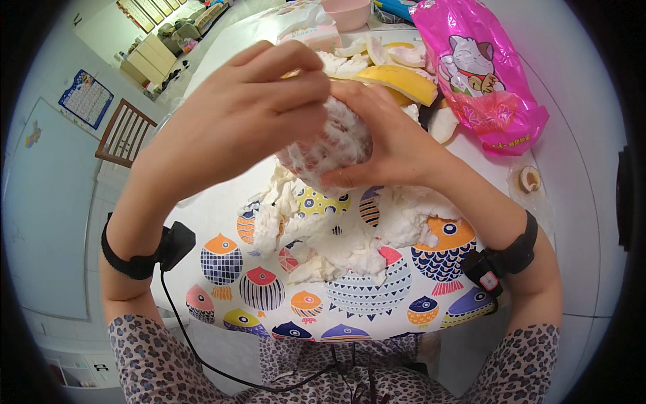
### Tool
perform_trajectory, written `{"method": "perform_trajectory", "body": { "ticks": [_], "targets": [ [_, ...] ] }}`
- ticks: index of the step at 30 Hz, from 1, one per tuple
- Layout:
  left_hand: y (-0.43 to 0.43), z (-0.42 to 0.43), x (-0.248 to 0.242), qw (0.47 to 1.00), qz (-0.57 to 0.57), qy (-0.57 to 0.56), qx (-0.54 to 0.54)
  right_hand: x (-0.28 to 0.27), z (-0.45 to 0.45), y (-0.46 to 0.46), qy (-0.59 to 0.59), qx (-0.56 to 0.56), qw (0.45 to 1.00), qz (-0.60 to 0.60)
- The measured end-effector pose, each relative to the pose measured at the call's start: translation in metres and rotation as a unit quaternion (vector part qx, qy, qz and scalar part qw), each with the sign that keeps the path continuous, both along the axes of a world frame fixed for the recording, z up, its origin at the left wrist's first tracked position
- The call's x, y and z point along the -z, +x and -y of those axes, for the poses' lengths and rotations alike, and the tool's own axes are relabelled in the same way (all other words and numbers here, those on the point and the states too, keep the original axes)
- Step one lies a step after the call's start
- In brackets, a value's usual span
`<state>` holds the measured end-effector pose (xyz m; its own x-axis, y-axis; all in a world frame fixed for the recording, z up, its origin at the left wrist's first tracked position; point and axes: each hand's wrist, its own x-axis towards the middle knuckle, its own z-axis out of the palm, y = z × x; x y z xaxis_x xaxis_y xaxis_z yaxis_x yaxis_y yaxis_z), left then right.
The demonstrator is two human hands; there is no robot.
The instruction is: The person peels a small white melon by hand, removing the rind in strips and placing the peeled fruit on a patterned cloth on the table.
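A peeled pomelo (347, 139), its pinkish flesh streaked with white pith, is raised over the table. My right hand (391, 134) grips it from the right side, thumb below and fingers over the top. My left hand (257, 108) is at its upper left with the fingers bent; the thumb is hidden, so I cannot tell whether it pinches any pith. Torn scraps of white pith (348, 235) lie beneath the fruit on a fish-patterned tablecloth (371, 285). Beyond my hands, thick yellow pomelo rind (398, 81) is piled up.
A pink plastic bag with a cartoon cat (477, 70) lies at the right. Near it, a small cut piece (530, 179) rests on clear film. Behind are a tissue pack (310, 38) and a pink basin (348, 14). A black cable (186, 333) hangs from my left wrist strap.
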<state>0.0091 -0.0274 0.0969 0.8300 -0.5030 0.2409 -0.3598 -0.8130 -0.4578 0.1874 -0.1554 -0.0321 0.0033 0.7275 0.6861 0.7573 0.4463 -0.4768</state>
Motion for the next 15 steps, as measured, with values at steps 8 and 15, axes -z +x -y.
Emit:
{"method": "perform_trajectory", "body": {
  "ticks": [8,15],
  "targets": [
    [-0.017,-0.011,-0.011,0.996,0.053,-0.070,-0.030,0.001,-0.002,0.003,-0.004,-0.003,1.000,0.009],
    [0.001,-0.010,0.006,0.986,0.009,-0.166,-0.010,0.000,0.001,0.003,-0.034,-0.003,0.999,-0.018]
  ]
}}
